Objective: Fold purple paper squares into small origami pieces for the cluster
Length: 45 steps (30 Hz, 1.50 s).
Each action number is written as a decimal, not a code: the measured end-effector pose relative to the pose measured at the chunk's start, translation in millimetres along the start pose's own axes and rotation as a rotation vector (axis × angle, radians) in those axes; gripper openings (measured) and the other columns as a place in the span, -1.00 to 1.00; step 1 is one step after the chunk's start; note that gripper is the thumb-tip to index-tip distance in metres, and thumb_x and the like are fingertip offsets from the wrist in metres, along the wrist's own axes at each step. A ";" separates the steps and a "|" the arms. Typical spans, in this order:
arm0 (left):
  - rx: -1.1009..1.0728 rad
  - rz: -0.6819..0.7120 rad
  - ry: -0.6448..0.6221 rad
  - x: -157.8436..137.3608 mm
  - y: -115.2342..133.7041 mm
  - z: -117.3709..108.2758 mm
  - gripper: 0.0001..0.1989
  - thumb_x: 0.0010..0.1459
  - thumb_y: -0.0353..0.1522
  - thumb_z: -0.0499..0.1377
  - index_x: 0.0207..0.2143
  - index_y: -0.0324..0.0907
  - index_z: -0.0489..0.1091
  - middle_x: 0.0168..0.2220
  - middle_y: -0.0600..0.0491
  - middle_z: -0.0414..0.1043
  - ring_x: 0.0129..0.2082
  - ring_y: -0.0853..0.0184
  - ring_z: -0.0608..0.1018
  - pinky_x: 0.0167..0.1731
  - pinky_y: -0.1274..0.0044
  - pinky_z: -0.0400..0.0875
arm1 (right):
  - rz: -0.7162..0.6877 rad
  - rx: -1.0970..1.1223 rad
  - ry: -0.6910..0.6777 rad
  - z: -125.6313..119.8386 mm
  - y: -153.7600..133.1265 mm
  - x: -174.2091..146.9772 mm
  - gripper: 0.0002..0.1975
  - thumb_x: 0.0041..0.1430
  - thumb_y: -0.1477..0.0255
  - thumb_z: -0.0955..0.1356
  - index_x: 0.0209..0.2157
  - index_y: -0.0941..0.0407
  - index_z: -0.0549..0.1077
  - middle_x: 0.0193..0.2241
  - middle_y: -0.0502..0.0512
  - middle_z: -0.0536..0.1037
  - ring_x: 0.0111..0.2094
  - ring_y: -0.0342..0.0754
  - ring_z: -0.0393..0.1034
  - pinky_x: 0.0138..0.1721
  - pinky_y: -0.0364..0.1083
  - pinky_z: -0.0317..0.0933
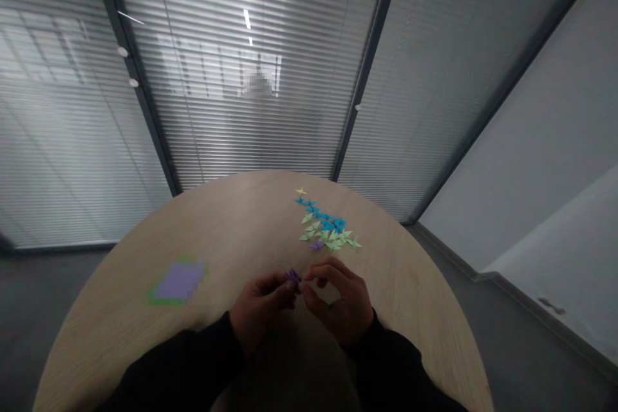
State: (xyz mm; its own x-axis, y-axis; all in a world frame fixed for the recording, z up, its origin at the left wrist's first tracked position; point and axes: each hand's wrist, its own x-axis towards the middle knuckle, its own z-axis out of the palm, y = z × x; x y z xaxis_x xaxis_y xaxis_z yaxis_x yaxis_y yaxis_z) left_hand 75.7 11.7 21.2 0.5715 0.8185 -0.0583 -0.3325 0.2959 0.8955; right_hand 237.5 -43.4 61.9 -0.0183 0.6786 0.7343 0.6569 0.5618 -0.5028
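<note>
Purple folded piece (291, 275), one: left hand (258, 304) pinching it; right hand (345, 301) touching its right side, grip unclear; long axis indistinct.

Our arms (193, 360) angle inward in black sleeves (393, 364), our left hand (255, 309) and right hand (345, 302) nearly meeting; the left thumb (280, 297) pinches toward bent fingers (265, 283), while our right thumb (313, 302) and index finger (328, 273) curve into a loose ring.
</note>
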 end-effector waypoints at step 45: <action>-0.055 -0.054 -0.078 -3.1 4.5 2.0 -0.62 -0.13 -0.12 0.45 -0.52 -0.27 0.51 -0.57 0.09 0.39 -0.53 0.44 0.39 -0.46 0.57 0.27 | 0.212 0.271 -0.149 0.0 6.8 -1.2 -0.92 0.09 0.39 0.44 -0.37 0.10 0.52 -0.47 0.01 0.56 -0.50 -0.15 0.43 -0.47 -0.18 0.34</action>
State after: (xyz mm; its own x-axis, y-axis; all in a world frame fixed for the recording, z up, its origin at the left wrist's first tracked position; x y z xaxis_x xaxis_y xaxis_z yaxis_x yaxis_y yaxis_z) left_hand 73.9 9.6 26.3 0.6453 0.7608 -0.0693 -0.3390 0.3665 0.8664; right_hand 241.9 -40.4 57.6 -0.0261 0.8434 0.5367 0.4351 0.4930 -0.7534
